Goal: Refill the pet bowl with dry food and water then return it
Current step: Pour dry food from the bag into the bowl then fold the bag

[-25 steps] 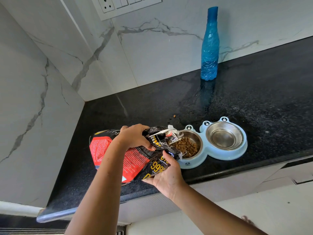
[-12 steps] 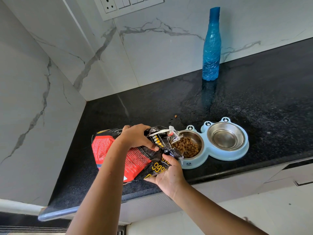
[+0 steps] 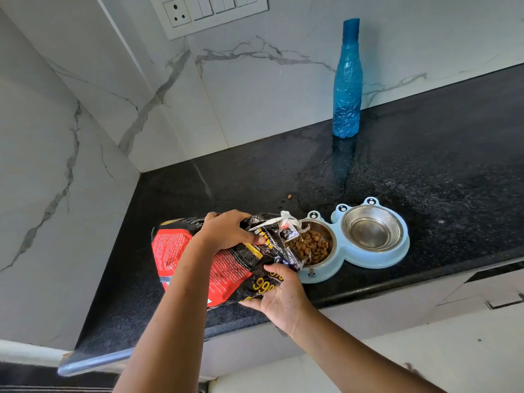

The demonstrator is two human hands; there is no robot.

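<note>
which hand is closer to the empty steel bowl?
Right. The right hand grips the food bag just left of the feeder; the left hand sits farther left of the empty bowl.

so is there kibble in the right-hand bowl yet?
No. The right steel bowl is bare of kibble; the kibble sits only in the left steel bowl.

Countertop (image 3: 425, 177): black stone with fine pale speckle; wall tiles (image 3: 269, 89): white marble pattern with grey veining; switch plate (image 3: 209, 12): white; bottle (image 3: 347, 80): translucent blue with a faceted, crinkled surface pattern, cap the same blue; pet bowl (image 3: 371, 260): pale blue plastic base with two frog-eye motifs in white and black, holding two silver metal inserts; dry food (image 3: 310, 246): mid-brown pieces; food bag (image 3: 226, 265): glossy black with a red panel carrying small white print, plus yellow numerals and yellow accents; torn bag mouth: white inner edge.
</note>
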